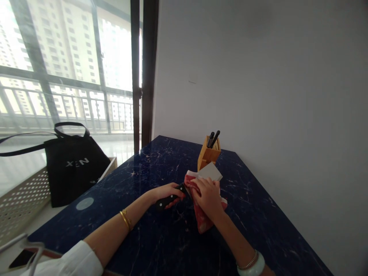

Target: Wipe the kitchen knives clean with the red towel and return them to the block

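My left hand point(169, 193) is closed around the black riveted handle of a cleaver point(169, 201). Its broad grey blade point(211, 171) seems to pass behind a slab of red raw meat point(202, 216), though the hands hide the join. My right hand point(208, 197) grips that meat from above and presses it, holding it upright and tilted against the blade. Both forearms reach in from the bottom corners over a dark blue marble counter point(161, 245).
A wooden knife block point(208, 153) with black handles point(214, 138) stands just beyond the meat. The counter ends at a grey wall on the right. On the left are a black tote bag point(73, 168), a perforated panel point(24, 203) and a phone point(21, 258).
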Tool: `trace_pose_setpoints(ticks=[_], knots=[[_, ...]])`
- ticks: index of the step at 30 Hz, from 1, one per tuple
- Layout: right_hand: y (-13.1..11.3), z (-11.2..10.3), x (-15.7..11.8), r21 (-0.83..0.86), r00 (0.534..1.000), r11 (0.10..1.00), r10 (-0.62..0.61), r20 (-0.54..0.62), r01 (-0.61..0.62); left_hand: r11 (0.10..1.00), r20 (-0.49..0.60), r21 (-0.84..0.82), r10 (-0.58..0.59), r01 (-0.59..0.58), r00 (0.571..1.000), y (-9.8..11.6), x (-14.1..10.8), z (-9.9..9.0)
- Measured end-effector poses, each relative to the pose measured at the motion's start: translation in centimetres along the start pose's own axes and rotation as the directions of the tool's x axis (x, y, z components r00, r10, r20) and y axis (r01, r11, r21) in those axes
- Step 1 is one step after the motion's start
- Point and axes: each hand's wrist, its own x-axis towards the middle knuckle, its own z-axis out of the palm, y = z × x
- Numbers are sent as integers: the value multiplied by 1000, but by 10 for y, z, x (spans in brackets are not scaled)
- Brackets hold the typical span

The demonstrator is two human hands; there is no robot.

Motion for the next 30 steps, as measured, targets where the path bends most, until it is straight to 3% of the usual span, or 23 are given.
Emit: trace_pose_setpoints(ticks=[4,9,14,19,24,30], knots=[[4,-3,2,-28,993,994,107,-42,-109,1000,25,-5,-3,3,1000,0,-1,1],[1,-5,1,62,997,997,-45,58,41,1000,22,-4,-2,2,1000,1,0,2],[5,-3,-1,16,998,998,59,22,-59,1000,19,1,-5,5,1000,-1,0,-1],[1,-1,-2,64,997,998,-33,70,29,1000,14,11,-13,13,1000,-1,0,0],[6,-3,-2,-20,988,988,154,-14,-155,1000,22,16,-25,24,999,1,-1,8],[5,-3,-3,69,998,997,13,55,-17,999,11,32,-27,27,1000,3,-2,12]])
